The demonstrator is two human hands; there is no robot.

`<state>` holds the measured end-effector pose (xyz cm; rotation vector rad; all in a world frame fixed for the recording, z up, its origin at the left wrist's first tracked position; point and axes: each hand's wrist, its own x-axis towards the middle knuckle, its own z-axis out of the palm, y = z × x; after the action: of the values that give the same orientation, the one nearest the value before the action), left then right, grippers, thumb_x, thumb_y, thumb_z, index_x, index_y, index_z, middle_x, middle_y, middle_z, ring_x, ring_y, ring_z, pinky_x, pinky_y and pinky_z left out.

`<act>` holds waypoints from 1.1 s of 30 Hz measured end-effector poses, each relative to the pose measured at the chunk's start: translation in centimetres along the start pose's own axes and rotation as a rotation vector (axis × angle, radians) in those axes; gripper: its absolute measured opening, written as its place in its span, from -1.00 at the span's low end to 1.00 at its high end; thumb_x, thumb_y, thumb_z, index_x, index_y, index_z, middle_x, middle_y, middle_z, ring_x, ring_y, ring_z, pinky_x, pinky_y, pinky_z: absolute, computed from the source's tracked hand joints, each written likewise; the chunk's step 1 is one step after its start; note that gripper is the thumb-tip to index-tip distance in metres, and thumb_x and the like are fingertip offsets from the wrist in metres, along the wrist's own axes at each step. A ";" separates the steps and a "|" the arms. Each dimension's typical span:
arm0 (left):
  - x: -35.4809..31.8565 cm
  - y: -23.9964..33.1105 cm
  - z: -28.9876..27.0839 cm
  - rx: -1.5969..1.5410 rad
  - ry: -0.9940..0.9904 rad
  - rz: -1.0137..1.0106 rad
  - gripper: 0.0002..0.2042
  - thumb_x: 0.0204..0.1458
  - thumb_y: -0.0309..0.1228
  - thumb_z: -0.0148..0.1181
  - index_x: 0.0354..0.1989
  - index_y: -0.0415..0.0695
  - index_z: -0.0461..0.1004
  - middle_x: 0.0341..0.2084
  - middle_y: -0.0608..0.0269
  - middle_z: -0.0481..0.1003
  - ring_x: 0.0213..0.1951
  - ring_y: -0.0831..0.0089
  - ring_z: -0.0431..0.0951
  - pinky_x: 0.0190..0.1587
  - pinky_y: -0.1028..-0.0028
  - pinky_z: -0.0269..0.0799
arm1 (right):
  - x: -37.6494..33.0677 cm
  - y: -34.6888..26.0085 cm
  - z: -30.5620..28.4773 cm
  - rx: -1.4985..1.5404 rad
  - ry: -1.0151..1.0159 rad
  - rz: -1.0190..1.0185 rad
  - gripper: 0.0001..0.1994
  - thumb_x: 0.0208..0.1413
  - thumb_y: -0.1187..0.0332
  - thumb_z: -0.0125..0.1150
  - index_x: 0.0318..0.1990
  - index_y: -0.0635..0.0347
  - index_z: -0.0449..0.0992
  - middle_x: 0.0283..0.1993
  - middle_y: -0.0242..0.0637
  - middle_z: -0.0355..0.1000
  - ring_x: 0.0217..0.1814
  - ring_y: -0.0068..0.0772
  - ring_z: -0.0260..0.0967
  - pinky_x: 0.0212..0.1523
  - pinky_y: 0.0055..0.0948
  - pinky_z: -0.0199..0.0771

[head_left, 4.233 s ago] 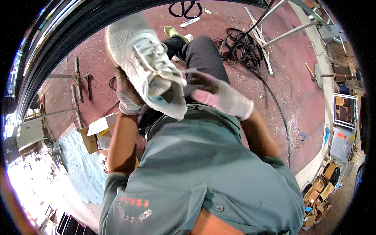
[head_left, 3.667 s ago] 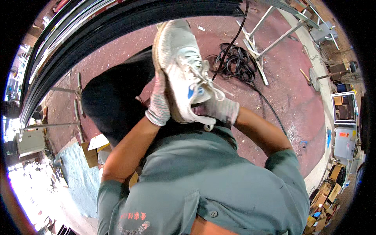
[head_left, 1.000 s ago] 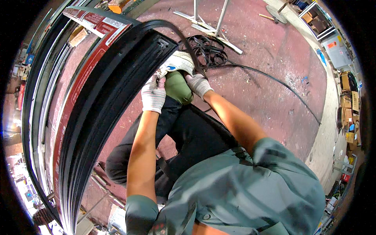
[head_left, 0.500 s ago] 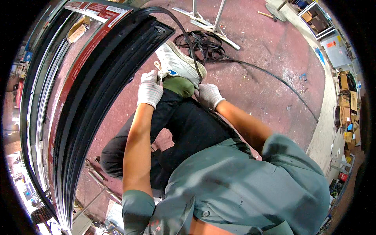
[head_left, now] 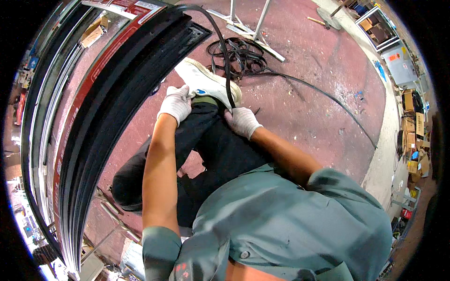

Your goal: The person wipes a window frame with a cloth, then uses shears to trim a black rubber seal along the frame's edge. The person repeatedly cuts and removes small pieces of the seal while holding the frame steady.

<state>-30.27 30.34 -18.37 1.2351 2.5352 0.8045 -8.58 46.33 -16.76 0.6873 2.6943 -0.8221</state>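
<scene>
My left hand (head_left: pixel 175 106), in a white knit glove, is closed on the trouser cuff (head_left: pixel 206 108) at my ankle, with its fingertips against the white shoe (head_left: pixel 206 80). A narrow band of green sock (head_left: pixel 205 99) shows between cuff and shoe. On the other side of the ankle my gloved right hand (head_left: pixel 243 122) is closed, fingers pressed together. A black flexible strip (head_left: pixel 227 61) hangs from the stack and runs down to its fingertips. Whether those fingers hold the strip, the cuff or both is hidden.
Long black profiles (head_left: pixel 108 107) curve past my left side. A tangled coil of black strip (head_left: pixel 241 56) lies on the red floor beyond the shoe, one tail stretching right. White stand legs (head_left: pixel 255 35) rise at the back. Cardboard boxes (head_left: pixel 410 122) line the right edge.
Both hands have drawn slightly left and toward me. The cuff now covers most of the green sock. The shoe has shifted left, and the strip's lower end has moved along with my right hand.
</scene>
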 end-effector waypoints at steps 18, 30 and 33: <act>-10.8 2.8 -8.2 0.167 0.321 -0.128 -0.72 0.12 -0.34 0.25 -0.06 -0.22 0.48 -0.06 -0.10 0.52 -0.01 -0.08 0.52 0.10 0.20 0.45 | -3.9 -3.0 0.7 0.185 0.303 -0.384 -0.59 0.22 0.14 0.16 0.06 0.28 0.49 0.08 0.03 0.44 0.17 0.11 0.36 0.24 -0.12 0.34; -27.9 -1.6 -6.9 0.370 0.411 -0.464 -0.65 0.01 -0.23 0.35 -0.06 -0.11 0.55 -0.05 0.12 0.56 0.12 0.11 0.46 0.33 -0.06 0.12 | -1.9 -4.2 0.7 0.089 0.313 -0.509 -0.54 0.21 0.18 0.17 0.15 0.30 0.45 0.19 0.04 0.40 0.22 0.11 0.34 0.28 -0.10 0.31; -30.4 -2.1 -4.8 0.458 0.412 -0.586 -0.60 0.01 -0.20 0.35 0.00 -0.11 0.54 0.15 0.06 0.44 0.31 0.02 0.28 0.40 -0.08 0.00 | -1.4 -5.2 1.1 0.025 0.311 -0.558 -0.48 0.21 0.19 0.14 0.24 0.33 0.35 0.22 0.13 0.35 0.22 0.17 0.32 0.29 -0.05 0.29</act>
<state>-14.52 3.80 -17.04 0.3543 3.2866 0.3730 -9.89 41.38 -14.75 0.0507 3.2232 -0.9299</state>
